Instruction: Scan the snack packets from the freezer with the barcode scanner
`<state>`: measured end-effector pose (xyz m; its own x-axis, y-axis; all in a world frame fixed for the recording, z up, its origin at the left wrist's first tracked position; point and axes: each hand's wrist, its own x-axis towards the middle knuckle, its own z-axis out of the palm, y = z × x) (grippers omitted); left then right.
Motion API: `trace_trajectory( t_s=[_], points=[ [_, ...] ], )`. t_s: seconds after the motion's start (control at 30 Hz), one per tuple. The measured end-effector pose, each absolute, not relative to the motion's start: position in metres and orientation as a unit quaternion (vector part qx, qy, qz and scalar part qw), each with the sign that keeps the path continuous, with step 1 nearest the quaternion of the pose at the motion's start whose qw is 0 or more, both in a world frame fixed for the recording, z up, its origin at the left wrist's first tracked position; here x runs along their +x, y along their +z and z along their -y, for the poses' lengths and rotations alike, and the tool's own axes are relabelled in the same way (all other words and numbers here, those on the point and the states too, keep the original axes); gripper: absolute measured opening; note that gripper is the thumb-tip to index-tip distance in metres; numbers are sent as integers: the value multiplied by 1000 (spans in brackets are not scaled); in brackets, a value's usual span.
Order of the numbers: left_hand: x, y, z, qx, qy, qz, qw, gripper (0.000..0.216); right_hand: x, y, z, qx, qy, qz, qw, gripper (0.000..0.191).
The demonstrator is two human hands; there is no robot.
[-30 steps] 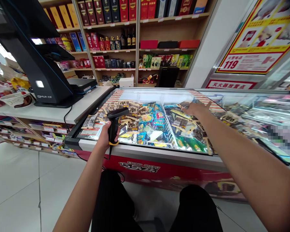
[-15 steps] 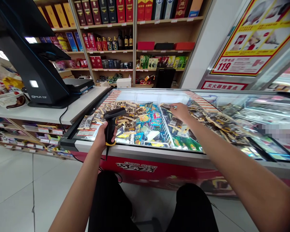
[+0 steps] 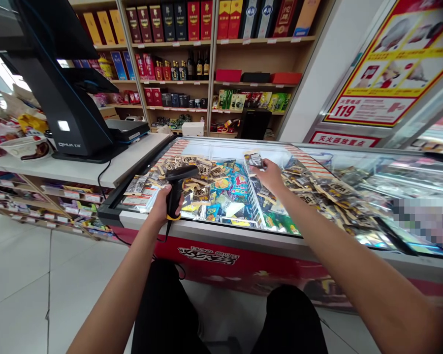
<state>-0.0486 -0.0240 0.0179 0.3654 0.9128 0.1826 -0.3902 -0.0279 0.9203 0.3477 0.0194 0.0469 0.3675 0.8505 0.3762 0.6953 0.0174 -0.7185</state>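
Note:
A black barcode scanner point(image 3: 174, 189) with a yellow trim is gripped by its handle in my left hand point(image 3: 161, 207), above the near edge of the freezer point(image 3: 162, 225). My right hand point(image 3: 271, 176) pinches a small snack packet point(image 3: 254, 159) by its edge, over the glass top. The packet is dark and beige, with a pale label facing up. A pile of similar packets point(image 3: 201, 194) lies left of centre, beside the scanner's head. More of them point(image 3: 325, 189) are heaped to the right of my right hand. Blue and yellow packages point(image 3: 231, 189) show between the piles.
On the left, a counter point(image 3: 84, 169) carries a black point-of-sale terminal point(image 3: 72, 118) and a white bowl point(image 3: 25, 147). Shelves of boxes and bottles point(image 3: 192, 66) rise behind the freezer. A red and yellow sign point(image 3: 386, 73) hangs at right. The scanner's cable point(image 3: 166, 236) hangs down the front.
My right hand has moved left and turned, bringing the packet up into clearer view with its label showing. My left hand keeps hold of the scanner. The view has shifted slightly.

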Motion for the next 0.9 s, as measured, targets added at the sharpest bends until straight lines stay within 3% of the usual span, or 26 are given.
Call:
trace_trajectory(
  t_s=[0.13, 0.27, 0.33, 0.47, 0.53, 0.9],
  points=[
    [-27, 38, 17, 522, 506, -216, 652, 60, 322, 45, -5, -554, 322, 499, 583, 46],
    [11, 60, 2, 569, 461, -157, 663, 61, 316, 41, 1, -476, 436, 448, 618, 45],
    [29, 61, -6, 584, 433, -146, 671, 60, 321, 41, 4, -467, 461, 433, 618, 49],
    [45, 45, -16, 584, 383, -156, 699, 57, 335, 41, 9, -492, 459, 442, 593, 93],
    [43, 35, -17, 586, 362, -162, 706, 56, 340, 41, 9, -491, 456, 443, 595, 104],
    [34, 29, -2, 637, 277, -167, 700, 58, 340, 40, 10, -494, 469, 416, 602, 106]
  ],
)
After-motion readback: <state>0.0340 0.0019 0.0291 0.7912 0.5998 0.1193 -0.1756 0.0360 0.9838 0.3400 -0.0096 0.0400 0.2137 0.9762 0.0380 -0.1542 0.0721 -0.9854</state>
